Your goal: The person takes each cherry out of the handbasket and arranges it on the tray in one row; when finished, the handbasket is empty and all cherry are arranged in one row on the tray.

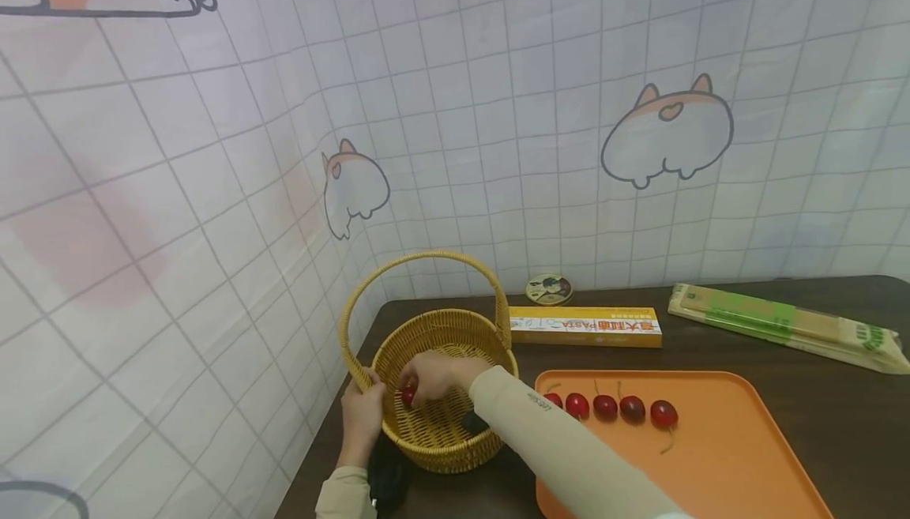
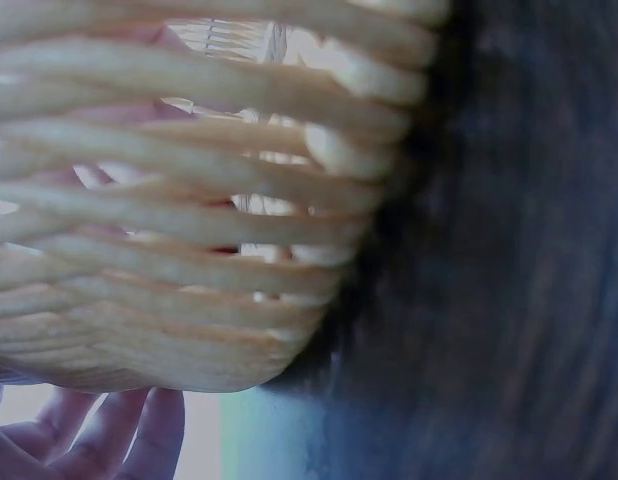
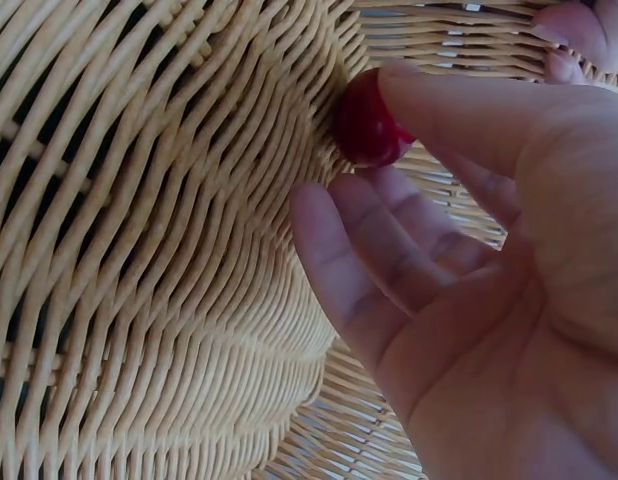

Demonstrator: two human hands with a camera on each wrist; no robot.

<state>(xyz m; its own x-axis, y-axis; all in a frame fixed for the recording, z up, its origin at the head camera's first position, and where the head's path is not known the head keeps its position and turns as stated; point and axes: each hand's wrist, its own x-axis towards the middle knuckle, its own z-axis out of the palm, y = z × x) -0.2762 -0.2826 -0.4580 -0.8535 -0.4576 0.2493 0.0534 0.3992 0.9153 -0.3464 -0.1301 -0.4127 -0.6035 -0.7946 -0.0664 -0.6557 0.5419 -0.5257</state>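
Observation:
A round yellow wicker basket (image 1: 455,456) with a tall hoop handle stands on the dark table. My left hand (image 1: 362,415) grips its rim at the left, beside the foot of the handle; in the left wrist view the fingers (image 2: 154,430) show beyond the woven wall. My right hand (image 1: 435,375) reaches down inside the basket and pinches a dark red cherry (image 3: 367,120) between thumb and fingertips, close to the woven bottom. To the right, several cherries with stems (image 1: 633,408) lie in a row on an orange tray (image 1: 732,456), partly covered by my right sleeve.
Behind the tray lies a yellow pasta box (image 1: 586,328), with a round patterned disc (image 1: 549,289) behind it. A long clear-and-green packet (image 1: 782,321) rests at the back right. A patterned white cloth (image 1: 455,148) hangs behind and to the left of the table (image 1: 863,416).

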